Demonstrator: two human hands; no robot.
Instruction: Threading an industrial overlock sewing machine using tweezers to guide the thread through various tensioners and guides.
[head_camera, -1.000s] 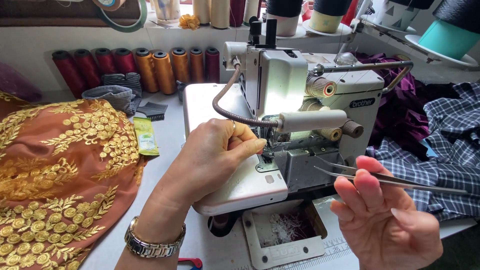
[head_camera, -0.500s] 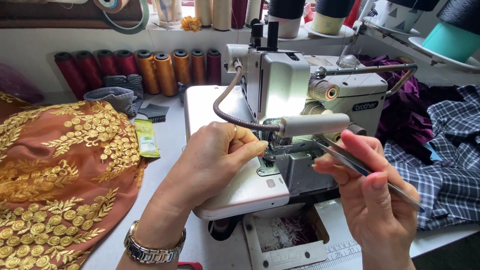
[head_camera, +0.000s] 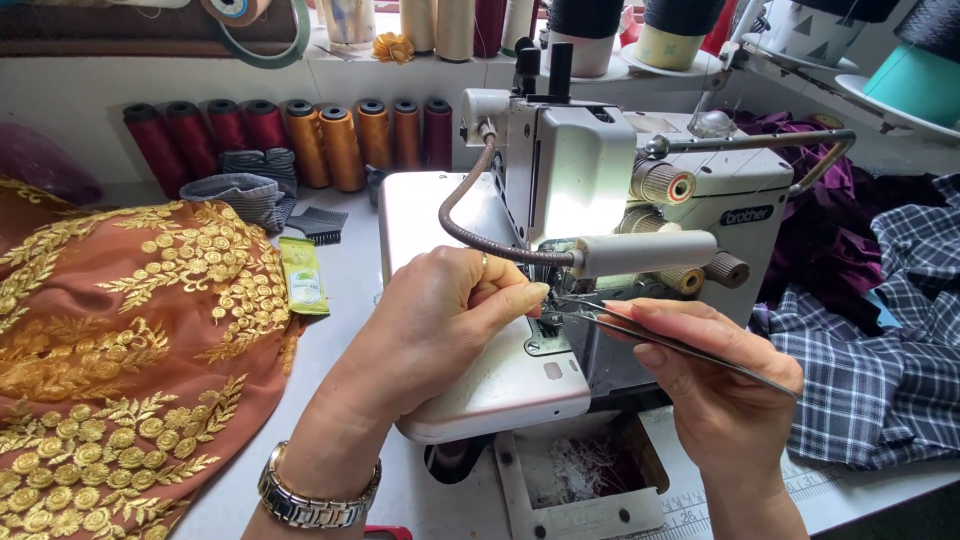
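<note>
A white overlock sewing machine stands in the middle of the table. My left hand rests on its flat bed, fingers pinched together close to the needle area; what it pinches is too small to tell. My right hand holds long metal tweezers, whose tips reach in under the machine's head, just beside my left fingertips. A flexible lamp arm curves over my left hand. On my left wrist is a metal watch.
Orange fabric with gold embroidery lies at the left. A row of red and orange thread cones lines the back wall. Checked fabric and purple cloth lie at the right. An open waste tray sits below the machine.
My right hand has moved left and up with the tweezers, bringing their tips from the machine's right side into the needle area. My left hand has stayed in place.
</note>
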